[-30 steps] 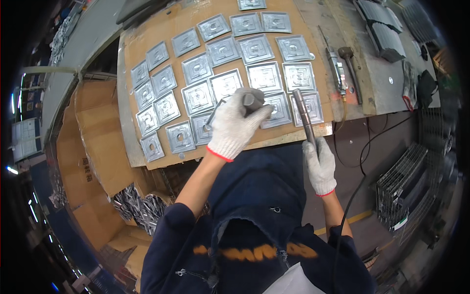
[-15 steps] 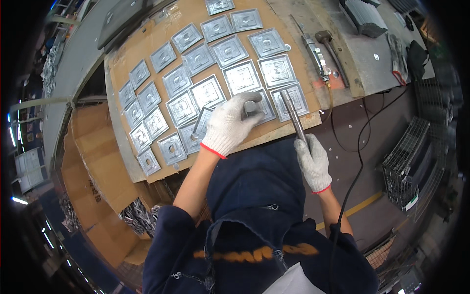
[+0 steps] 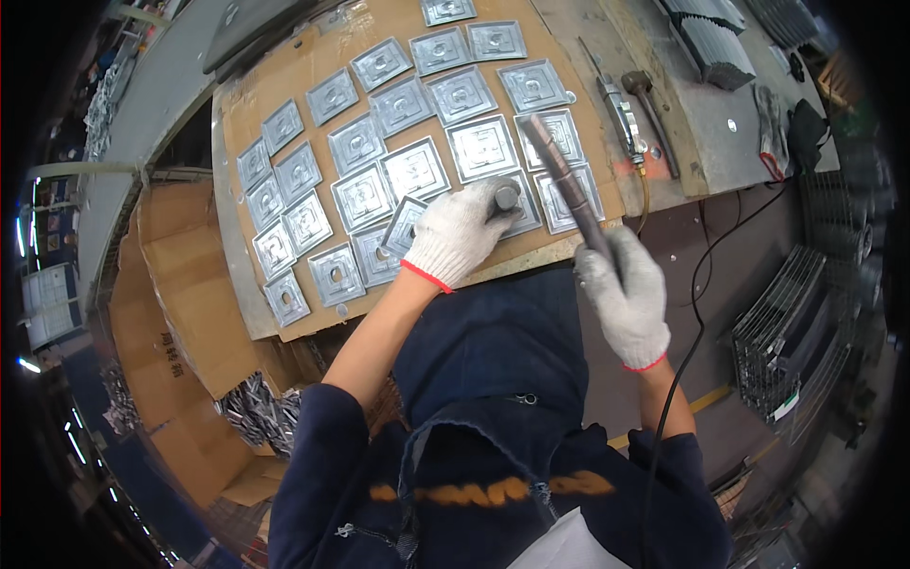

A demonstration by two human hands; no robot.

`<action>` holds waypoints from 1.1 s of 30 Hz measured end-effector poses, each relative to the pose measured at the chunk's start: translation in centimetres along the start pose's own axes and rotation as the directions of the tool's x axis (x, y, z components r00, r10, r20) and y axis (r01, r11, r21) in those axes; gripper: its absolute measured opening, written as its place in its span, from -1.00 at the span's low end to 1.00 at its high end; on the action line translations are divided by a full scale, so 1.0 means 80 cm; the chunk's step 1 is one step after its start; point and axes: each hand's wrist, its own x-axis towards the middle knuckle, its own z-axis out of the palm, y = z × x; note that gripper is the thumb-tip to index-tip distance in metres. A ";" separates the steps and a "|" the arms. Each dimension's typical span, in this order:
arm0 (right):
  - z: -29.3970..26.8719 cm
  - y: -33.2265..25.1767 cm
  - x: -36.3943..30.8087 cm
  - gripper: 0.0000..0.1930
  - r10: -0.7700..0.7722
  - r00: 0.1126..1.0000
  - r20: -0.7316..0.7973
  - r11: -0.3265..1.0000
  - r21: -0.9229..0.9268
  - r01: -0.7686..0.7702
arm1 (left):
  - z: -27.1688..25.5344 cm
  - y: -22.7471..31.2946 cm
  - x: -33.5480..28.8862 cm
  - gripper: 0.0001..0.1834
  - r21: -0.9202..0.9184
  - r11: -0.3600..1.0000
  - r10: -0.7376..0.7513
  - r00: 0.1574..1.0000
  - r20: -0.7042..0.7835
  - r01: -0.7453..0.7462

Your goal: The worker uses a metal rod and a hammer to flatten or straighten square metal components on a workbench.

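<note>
Right hand (image 3: pixel 627 296) and metal rod (image 3: pixel 567 185) had shifted since the earlier frame: the rod's far end lay farther beyond the right fingers, slanting up toward the side of the left hand (image 3: pixel 464 232), and the rod looked lifted nearer the camera. The right fingers were closed around its lower end. The left fingers were curled around a short, dark metal piece (image 3: pixel 507 196), its round end exposed at the fingertips and turned toward the viewer. Rod and piece appeared apart, though depth was hard to judge.

Just beneath and beyond the left fingertips lay a partly covered plate (image 3: pixel 524 223); whether the piece touched it could not be told. To the left of the left knuckles, a tilted plate (image 3: pixel 403 226) with a hole overlapped its neighbour. Farther left of those fingers lay another holed plate (image 3: pixel 347 284), while rows of grey plates (image 3: pixel 414 171) extended beyond them on a cardboard sheet (image 3: pixel 284 76). A hammer (image 3: pixel 652 112) rested well beyond the right fingers, untouched.

The step in hand was judged to be punching out plate centres, with the rod poised as striker and the short piece as punch. The next move probably called for a steady, upright left grip and a square blow on the round end, clear of the left fingers.
</note>
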 end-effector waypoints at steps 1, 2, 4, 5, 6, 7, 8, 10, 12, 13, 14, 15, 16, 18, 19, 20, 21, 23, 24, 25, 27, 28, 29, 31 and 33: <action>-0.004 -0.022 0.001 -0.65 -0.088 0.995 -0.040 0.996 0.016 0.088 | 0.002 -0.003 0.000 -0.62 -0.005 1.000 -0.003 1.000 -0.004 0.003; -0.010 -0.043 0.001 -0.68 -0.142 0.988 -0.060 0.990 0.014 0.143 | 0.001 -0.003 0.000 -0.62 -0.008 1.000 -0.003 1.000 -0.011 0.003; -0.007 -0.055 -0.001 -0.72 -0.219 0.971 -0.092 0.971 0.078 0.226 | 0.002 -0.004 -0.001 -0.62 -0.029 1.000 -0.004 1.000 -0.014 0.003; -0.005 -0.058 -0.003 -0.73 -0.202 0.976 -0.086 0.967 0.141 0.212 | 0.002 -0.002 -0.001 -0.61 -0.046 0.999 -0.003 1.000 -0.010 0.002; -0.005 -0.055 0.003 -0.74 -0.277 0.960 -0.028 0.961 -0.005 0.277 | 0.000 0.002 -0.001 -0.61 -0.051 0.999 -0.001 1.000 -0.018 0.000; -0.002 -0.047 0.011 -0.74 -0.341 0.939 0.039 0.928 -0.143 0.343 | -0.004 0.008 -0.001 -0.60 -0.004 1.000 -0.013 1.000 -0.001 0.013; 0.002 -0.039 0.016 -0.72 -0.313 0.945 0.093 0.870 -0.371 0.324 | -0.007 0.013 0.000 -0.58 0.041 0.999 -0.025 1.000 0.013 0.024; 0.007 -0.021 0.024 -0.66 -0.246 0.950 0.192 0.705 -0.637 0.312 | -0.004 0.006 0.004 -0.59 0.040 0.998 -0.039 0.999 0.027 0.038; 0.003 -0.022 0.030 -0.64 -0.163 0.963 0.217 0.696 -0.666 0.268 | -0.001 0.002 0.004 -0.60 0.031 0.998 -0.059 0.996 0.062 0.057; -0.001 -0.029 0.026 -0.64 -0.103 0.981 0.167 0.776 -0.604 0.184 | -0.002 0.007 -0.001 -0.60 0.027 0.998 -0.058 0.997 0.060 0.056; -0.005 -0.032 0.021 -0.64 -0.035 0.992 0.121 0.843 -0.530 0.094 | -0.005 0.015 -0.003 -0.58 -0.034 0.998 -0.059 0.998 0.000 0.059; -0.008 -0.030 0.015 -0.64 -0.033 0.992 0.121 0.841 -0.533 0.093 | -0.003 0.021 -0.007 -0.56 -0.095 0.994 -0.064 0.996 -0.058 0.059; -0.014 -0.029 0.014 -0.64 -0.074 0.995 0.069 0.891 -0.443 0.097 | 0.006 0.026 -0.011 -0.56 -0.081 0.997 -0.019 0.977 -0.213 0.001; -0.015 -0.032 0.006 -0.66 -0.121 0.993 -0.007 0.945 -0.308 0.113 | 0.025 0.016 -0.013 -0.56 -0.070 0.996 -0.070 0.969 -0.237 0.054; -0.016 -0.030 0.002 -0.66 -0.120 0.993 -0.010 0.944 -0.311 0.111 | 0.026 0.018 -0.010 -0.56 -0.062 0.993 -0.114 0.961 -0.252 0.101; -0.015 -0.024 -0.001 -0.66 -0.116 0.993 -0.024 0.960 -0.261 0.106 | 0.023 0.020 -0.008 -0.55 -0.015 0.973 -0.232 0.963 -0.135 0.232; -0.013 -0.018 -0.005 -0.66 -0.111 0.993 -0.037 0.973 -0.209 0.101 | 0.019 0.022 -0.011 -0.55 -0.017 0.972 -0.233 0.963 -0.134 0.233; -0.001 0.008 -0.018 -0.66 -0.056 0.997 -0.051 0.958 -0.284 0.039 | 0.004 0.033 -0.017 -0.58 -0.063 0.992 -0.116 0.974 -0.197 0.106; 0.006 0.021 -0.019 -0.65 0.028 1.000 -0.008 0.915 -0.403 -0.029 | 0.003 0.030 -0.017 -0.58 -0.063 0.993 -0.114 0.974 -0.194 0.104; 0.014 0.034 -0.020 -0.63 0.118 0.993 0.027 0.853 -0.514 -0.087 | 0.003 0.022 -0.020 -0.63 -0.163 0.983 -0.115 0.973 -0.199 0.083; 0.026 0.071 -0.021 -0.64 0.185 0.980 0.072 0.830 -0.545 -0.116 | -0.006 0.014 -0.014 -0.67 -0.268 0.962 -0.099 0.976 -0.195 0.044; 0.032 0.077 -0.026 -0.64 0.115 0.991 0.075 0.858 -0.510 -0.060 | -0.017 0.015 -0.020 -0.70 -0.256 0.962 -0.131 0.983 -0.129 0.094; 0.035 0.080 -0.030 -0.65 0.045 0.996 0.074 0.881 -0.474 -0.004 | -0.025 0.016 -0.024 -0.71 -0.241 0.960 -0.162 0.985 -0.063 0.143; 0.035 0.062 -0.026 -0.65 -0.032 0.997 0.072 0.903 -0.426 0.060 | -0.037 0.008 -0.027 -0.71 -0.146 0.975 -0.180 0.982 -0.064 0.169; 0.036 0.040 -0.009 -0.66 -0.101 0.994 0.038 0.915 -0.389 0.108 | -0.039 -0.003 -0.024 -0.72 -0.240 0.970 -0.052 0.998 -0.040 0.041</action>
